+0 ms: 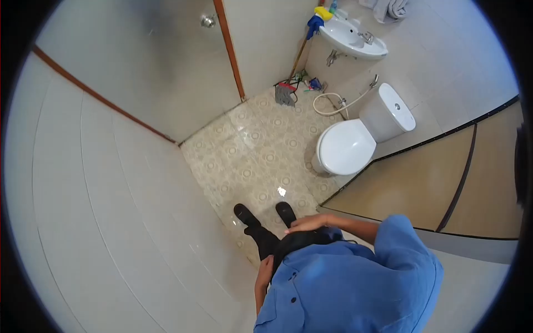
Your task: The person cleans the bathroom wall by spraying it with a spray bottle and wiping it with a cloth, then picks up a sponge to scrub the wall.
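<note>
Patterned floor tiles lie before me, toilet to the right, mop beyond. My left hand and right hand touch the black trousers I wear (fingers clenched or loose, I can't tell).

2 hands, 2 slippers, 1 WC, prob. 1 towel

This is a small bathroom: a white toilet with its lid down stands against the wall, a spray hose beside it. A wall-hung washbasin, a mop in the corner, patterned floor tiles and a door with a round knob show it too.
</note>
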Demonstrator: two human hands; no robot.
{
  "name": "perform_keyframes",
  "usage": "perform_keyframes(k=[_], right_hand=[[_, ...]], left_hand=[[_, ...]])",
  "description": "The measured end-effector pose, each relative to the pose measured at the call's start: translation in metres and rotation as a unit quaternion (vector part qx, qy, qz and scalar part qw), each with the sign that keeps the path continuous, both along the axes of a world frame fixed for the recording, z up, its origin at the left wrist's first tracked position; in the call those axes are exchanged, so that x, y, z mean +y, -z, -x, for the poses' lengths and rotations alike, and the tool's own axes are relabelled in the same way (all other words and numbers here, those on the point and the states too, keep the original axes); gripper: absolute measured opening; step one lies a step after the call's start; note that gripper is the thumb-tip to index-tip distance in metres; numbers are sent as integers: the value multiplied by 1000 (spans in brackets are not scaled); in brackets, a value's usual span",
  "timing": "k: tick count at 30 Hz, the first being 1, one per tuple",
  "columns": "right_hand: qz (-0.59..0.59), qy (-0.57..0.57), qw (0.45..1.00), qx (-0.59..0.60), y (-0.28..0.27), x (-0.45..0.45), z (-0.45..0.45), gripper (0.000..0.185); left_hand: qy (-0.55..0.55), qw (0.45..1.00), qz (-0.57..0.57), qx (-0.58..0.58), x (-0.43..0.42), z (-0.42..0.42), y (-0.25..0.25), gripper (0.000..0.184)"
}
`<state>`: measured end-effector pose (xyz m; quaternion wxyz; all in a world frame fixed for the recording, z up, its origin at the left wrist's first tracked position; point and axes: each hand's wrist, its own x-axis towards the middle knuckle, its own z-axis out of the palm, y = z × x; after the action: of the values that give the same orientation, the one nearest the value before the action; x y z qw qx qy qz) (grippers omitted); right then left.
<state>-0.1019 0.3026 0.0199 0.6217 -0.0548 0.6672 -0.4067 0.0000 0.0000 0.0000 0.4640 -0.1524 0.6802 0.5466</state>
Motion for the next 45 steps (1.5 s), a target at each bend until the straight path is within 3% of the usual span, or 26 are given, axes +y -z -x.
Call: perform_keyframes(k=[2, 3, 6, 9, 11, 12, 14, 15, 16, 21, 25, 28, 31, 33, 36, 41, 44, 45], right_hand=[[-7, 120, 992, -21, -9, 12, -21, 86], [-24, 136, 990, 11, -5, 14, 39, 86], [-37, 255, 966, 11, 0, -9, 51, 83], [-49, 321, 942, 83, -5, -35, 67, 79], [-89, 380, 919, 53, -30, -47, 82, 76], [-88, 427, 894, 101, -15, -49, 79, 61], [-106, 495, 852, 135, 17, -45, 76, 52], [-127, 540, 815, 169, 26, -45, 77, 43], [-167, 574, 749, 285, 28, -49, 79, 31], [-236, 607, 686, 325, 42, 3, 125, 25], [-295, 604, 656, 344, 51, 79, 177, 23], [-331, 585, 598, 436, 52, 145, 238, 24], [-260, 641, 585, 424, 33, 210, 305, 25], [-286, 609, 592, 444, 21, 249, 346, 24], [-289, 578, 596, 476, -4, 307, 413, 24], [-251, 592, 592, 486, -49, 396, 525, 24], [-331, 535, 558, 542, -64, 460, 590, 31], [-345, 525, 542, 558, -68, 486, 609, 34]], left_hand=[[61, 998, -31, 9, 1, 16, 12, 51], [77, 995, -50, 40, 0, 99, 35, 51], [170, 978, -82, 88, -26, 189, 47, 51], [293, 950, -58, 93, -34, 272, 49, 55], [467, 883, 46, 1, -20, 334, 51, 60], [483, 874, 50, 4, -12, 360, 44, 60], [440, 872, -9, 217, 5, 400, 28, 60], [419, 876, -11, 240, 17, 422, 19, 57], [396, 880, -14, 262, 30, 446, 14, 55], [369, 891, -51, 259, 110, 563, 29, 41], [350, 892, -21, 284, 160, 604, 47, 38], [363, 891, -8, 273, 198, 631, 66, 37], [343, 914, -32, 213, 253, 656, 57, 33], [321, 931, -44, 167, 284, 674, 42, 29], [283, 915, -49, 283, 324, 706, 26, 23], [239, 929, -49, 277, 378, 782, 31, 29], [259, 951, -59, 156, 427, 852, 43, 26], [249, 961, -34, 111, 459, 873, 23, 24]])
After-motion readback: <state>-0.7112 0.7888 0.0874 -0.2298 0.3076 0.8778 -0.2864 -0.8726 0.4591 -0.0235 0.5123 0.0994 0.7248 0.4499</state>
